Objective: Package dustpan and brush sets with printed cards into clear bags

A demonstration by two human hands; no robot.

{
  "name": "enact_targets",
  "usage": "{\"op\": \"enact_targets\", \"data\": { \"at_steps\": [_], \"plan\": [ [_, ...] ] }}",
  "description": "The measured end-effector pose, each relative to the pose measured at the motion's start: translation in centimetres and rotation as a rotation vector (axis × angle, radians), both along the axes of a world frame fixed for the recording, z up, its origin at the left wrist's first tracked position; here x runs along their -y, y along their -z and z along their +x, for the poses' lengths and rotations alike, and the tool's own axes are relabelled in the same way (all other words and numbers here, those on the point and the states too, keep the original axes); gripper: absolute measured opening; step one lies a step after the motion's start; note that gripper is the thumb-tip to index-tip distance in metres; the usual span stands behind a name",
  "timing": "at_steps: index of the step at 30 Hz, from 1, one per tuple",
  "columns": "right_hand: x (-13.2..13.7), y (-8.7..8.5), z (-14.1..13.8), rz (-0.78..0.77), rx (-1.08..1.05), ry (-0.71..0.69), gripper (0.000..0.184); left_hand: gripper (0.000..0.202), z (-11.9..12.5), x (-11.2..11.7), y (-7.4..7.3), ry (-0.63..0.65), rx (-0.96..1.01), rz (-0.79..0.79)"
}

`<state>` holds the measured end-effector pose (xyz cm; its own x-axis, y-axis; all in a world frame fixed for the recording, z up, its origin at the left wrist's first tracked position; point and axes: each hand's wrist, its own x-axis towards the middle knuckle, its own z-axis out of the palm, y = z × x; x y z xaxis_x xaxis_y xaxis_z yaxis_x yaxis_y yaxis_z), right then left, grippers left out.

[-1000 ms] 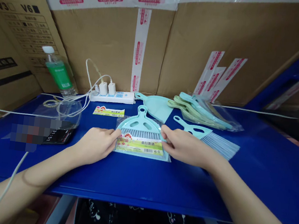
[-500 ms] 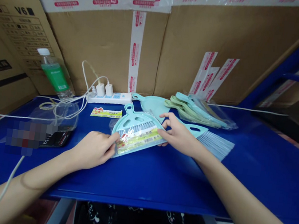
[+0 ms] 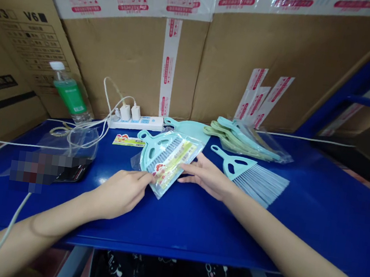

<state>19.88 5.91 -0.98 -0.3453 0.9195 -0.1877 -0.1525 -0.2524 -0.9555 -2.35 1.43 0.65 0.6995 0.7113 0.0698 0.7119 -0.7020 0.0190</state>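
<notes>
Bagged dustpan set (image 3: 170,160): turned, wide edge now toward right fingers (image 3: 188,169).
Left fingers (image 3: 145,180) pinch near corner; right fingers' grip unclear.

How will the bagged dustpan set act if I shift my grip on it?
The bagged dustpan set may slip a little, since its clear film looks smooth and shiny. It should probably stay stiff, as moulded plastic shows through the wrap. Gripped at its left edge, it would likely crumple there, because loose film sticks out past the plastic.
</notes>
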Motion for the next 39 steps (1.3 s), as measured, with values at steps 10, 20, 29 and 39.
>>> {"op": "enact_targets", "data": {
  "at_steps": [10,20,29,39],
  "plan": [
    [-0.3,-0.2,-0.1,0.039,0.044,0.164,0.04,0.045,-0.1,0.0,0.7,0.124,-0.05,0.144],
    [-0.5,-1.3,0.8,-0.03,0.117,0.146,0.073,0.043,-0.5,-0.4,0.5,-0.066,-0.021,0.165],
    [0.0,-1.1,2.0,0.06,-0.024,-0.112,0.116,0.045,-0.8,-0.4,0.7,-0.06,0.066,0.146],
    [0.1,-2.4,2.8,0.14,-0.062,-0.049,0.117,0.047,-0.7,-0.4,0.5,-0.049,0.14,0.192]
  ]
}}
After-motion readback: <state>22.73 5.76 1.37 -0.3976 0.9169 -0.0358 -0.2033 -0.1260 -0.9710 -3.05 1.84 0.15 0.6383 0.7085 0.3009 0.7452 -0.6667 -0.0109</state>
